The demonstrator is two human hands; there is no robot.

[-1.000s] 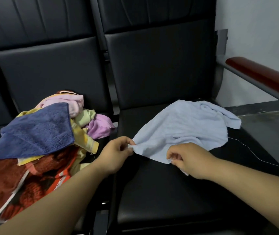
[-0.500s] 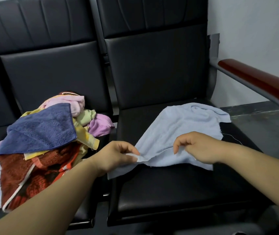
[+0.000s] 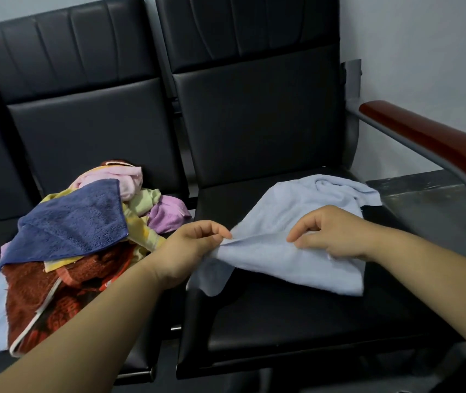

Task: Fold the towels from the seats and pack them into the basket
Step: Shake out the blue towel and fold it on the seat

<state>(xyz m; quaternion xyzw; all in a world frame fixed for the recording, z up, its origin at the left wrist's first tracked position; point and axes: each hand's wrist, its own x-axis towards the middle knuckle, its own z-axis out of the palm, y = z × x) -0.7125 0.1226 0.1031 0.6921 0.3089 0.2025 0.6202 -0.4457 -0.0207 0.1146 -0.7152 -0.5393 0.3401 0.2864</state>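
Note:
A light blue towel (image 3: pixel 285 211) lies rumpled on the right black seat (image 3: pixel 297 316). My left hand (image 3: pixel 194 248) pinches its near left edge between thumb and fingers and lifts it a little. My right hand (image 3: pixel 336 234) sits on the towel's near right part with fingers curled round a fold of the cloth. A pile of towels (image 3: pixel 64 268) covers the left seat, with a navy towel (image 3: pixel 75 222) on top and red, yellow, pink and purple ones under it. No basket is in view.
A red-brown armrest (image 3: pixel 430 143) on a grey metal frame runs along the right side of the right seat. Black backrests (image 3: pixel 254 123) rise behind both seats. A grey floor strip (image 3: pixel 424 199) and a pale wall lie to the right.
Both hands have lifted the towel's near edge and drawn it toward me, so the cloth now drapes over the seat's front left. My right hand moved from the edge onto the towel.

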